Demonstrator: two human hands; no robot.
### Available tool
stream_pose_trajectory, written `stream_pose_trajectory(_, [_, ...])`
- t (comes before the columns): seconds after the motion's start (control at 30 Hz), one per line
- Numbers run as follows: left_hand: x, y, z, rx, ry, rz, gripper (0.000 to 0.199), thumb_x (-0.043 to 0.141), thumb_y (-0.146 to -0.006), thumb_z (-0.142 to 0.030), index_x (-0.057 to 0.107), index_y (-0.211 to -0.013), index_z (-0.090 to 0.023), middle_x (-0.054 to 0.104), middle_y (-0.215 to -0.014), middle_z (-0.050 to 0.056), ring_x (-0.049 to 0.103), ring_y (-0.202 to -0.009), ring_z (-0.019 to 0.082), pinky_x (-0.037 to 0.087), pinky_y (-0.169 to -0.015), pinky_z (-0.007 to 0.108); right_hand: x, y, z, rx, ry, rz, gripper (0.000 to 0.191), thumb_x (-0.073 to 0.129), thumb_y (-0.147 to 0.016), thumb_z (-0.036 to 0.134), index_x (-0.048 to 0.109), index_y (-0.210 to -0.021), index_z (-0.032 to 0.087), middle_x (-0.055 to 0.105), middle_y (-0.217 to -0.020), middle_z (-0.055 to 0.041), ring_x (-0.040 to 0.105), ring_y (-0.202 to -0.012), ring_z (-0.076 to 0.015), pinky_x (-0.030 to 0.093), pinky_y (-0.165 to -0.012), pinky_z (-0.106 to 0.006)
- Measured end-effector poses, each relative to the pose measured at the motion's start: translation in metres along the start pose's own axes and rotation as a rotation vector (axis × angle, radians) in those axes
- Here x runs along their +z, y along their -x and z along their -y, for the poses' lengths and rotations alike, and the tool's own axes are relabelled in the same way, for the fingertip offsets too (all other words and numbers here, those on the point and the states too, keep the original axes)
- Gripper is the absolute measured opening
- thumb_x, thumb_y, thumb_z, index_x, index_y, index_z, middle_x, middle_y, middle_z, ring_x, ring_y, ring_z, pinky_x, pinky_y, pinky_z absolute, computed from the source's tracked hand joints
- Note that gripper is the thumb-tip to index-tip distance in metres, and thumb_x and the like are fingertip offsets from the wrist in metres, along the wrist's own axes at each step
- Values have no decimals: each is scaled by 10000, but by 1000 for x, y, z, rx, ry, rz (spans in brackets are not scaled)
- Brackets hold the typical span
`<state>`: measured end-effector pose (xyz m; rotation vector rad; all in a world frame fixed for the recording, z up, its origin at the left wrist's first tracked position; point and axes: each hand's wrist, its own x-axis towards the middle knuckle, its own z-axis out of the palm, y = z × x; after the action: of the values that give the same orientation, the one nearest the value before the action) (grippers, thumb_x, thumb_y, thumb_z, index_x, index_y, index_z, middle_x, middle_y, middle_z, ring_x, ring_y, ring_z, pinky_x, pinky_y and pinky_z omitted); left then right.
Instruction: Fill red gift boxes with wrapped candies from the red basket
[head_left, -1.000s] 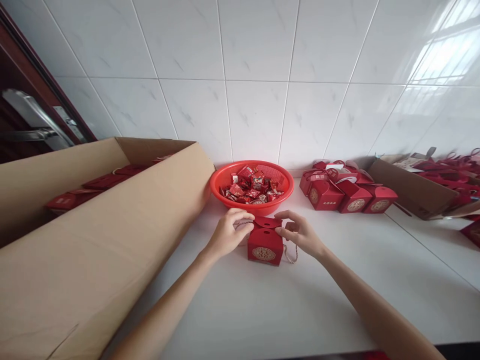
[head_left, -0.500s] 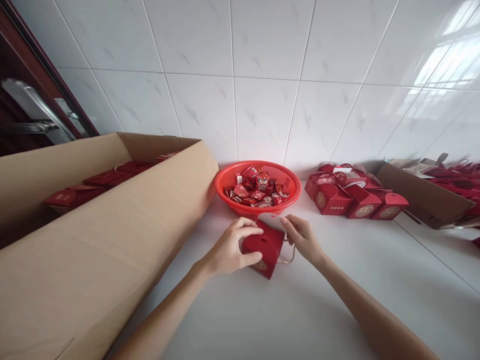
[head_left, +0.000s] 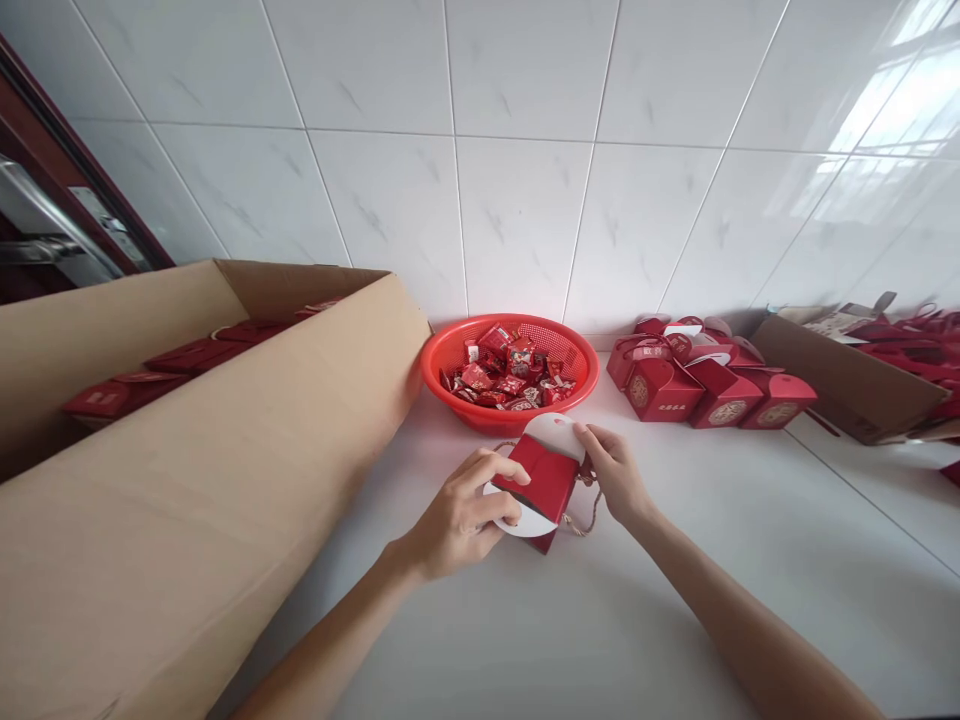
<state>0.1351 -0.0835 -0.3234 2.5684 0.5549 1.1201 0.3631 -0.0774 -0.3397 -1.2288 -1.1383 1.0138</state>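
Before the basket (head_left: pixel 466 408), the left hand (head_left: pixel 469 512), fingers parted, touches the near flap (head_left: pixel 534 522) of the red box (head_left: pixel 547 475), which lies between both hands, flaps lined up toward the basket; the right hand (head_left: pixel 615 475) pinches the basket-side flap (head_left: pixel 551 430).

Red box (head_left: pixel 553 474), wht-lined flaps (head_left: pixel 551 428); gry-veined wht tiles (head_left: pixel 517 225).

An indoor room, home or small workplace — which, I cannot tell. Glossy white, grey-veined wall tiles (head_left: pixel 525 220) catch a bright window-like reflection (head_left: pixel 900 100); a dark reddish-brown door (head_left: pixel 49 140) with a silver metal lever handle (head_left: pixel 34 250) stands left — near a smooth white table (head_left: pixel 600 620).
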Motion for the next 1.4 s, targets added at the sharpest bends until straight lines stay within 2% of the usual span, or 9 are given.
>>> stream_pose_trajectory(0.27, [13,8,8,5,-171,-78,256,485,-789,-32,557,-617,-208,588,-825,40,440,-699,156,431,-675,278,0,0,1,-20,-7,-66,576,622,-753,725,414,-569,220,342,-514,58,344,-438,-84,327,-376,-216])
stream_pose_trajectory(0.37, [13,8,7,-26,-42,-42,155,627,-752,-226,538,-626,-208,576,-844,51,462,-711,167,452,-700,313,-1,1,2,-40,9,-60,568,601,-775,721,413,-573,224,348,-514,55,356,-444,-92,345,-386,-224])
stream_pose_trajectory(0.47, [11,6,4,-132,115,-36,215,612,-770,-376,555,-650,-207,573,-879,64,511,-728,177,474,-703,324,-2,4,4,-67,56,-38,555,585,-800,704,413,-576,226,363,-510,52,388,-457,-103,381,-420,-235])
stream_pose_trajectory(0.57, [8,0,-1,-281,135,-104,203,544,-860,-302,593,-690,-201,582,-896,62,566,-777,171,483,-733,301,-2,7,6,-111,120,-30,518,576,-816,690,464,-621,223,407,-533,46,421,-479,-113,397,-445,-243])
stream_pose_trajectory(0.7, [8,-6,-7,-322,80,-65,120,587,-841,-292,658,-808,-201,597,-1011,82,590,-993,226,496,-879,345,-2,10,5,-234,287,-55,407,538,-883,604,553,-746,221,546,-650,2,487,-560,-144,440,-533,-282])
stream_pose_trajectory(0.83, [12,-9,-11,-309,-42,-27,166,587,-861,-311,713,-902,-211,587,-1133,100,549,-1117,261,491,-963,400,0,17,7,-524,452,-139,219,575,-901,434,546,-803,240,635,-875,-62,591,-821,-218,496,-754,-366])
stream_pose_trajectory(1.03, [14,-16,-17,-236,-173,-15,178,599,-858,-274,765,-910,-236,575,-1248,95,530,-1166,283,479,-1002,428,6,29,15,-815,663,96,101,613,-889,290,655,-809,246,584,-1311,-94,539,-1160,-296,446,-967,-484])
stream_pose_trajectory(1.27, [11,-22,-16,-250,-178,13,163,624,-838,-276,772,-892,-235,590,-1271,89,548,-1165,284,473,-1013,431,3,25,16,-789,812,229,171,581,-891,235,731,-969,261,542,-1417,-86,460,-1303,-317,410,-1044,-519])
stream_pose_trajectory(1.4, [10,-25,-16,-218,-174,7,186,602,-857,-258,787,-864,-238,602,-1231,92,555,-1156,280,465,-1015,432,3,24,16,-813,903,313,314,476,-932,186,707,-1123,279,407,-1539,-98,366,-1408,-318,313,-1123,-565])
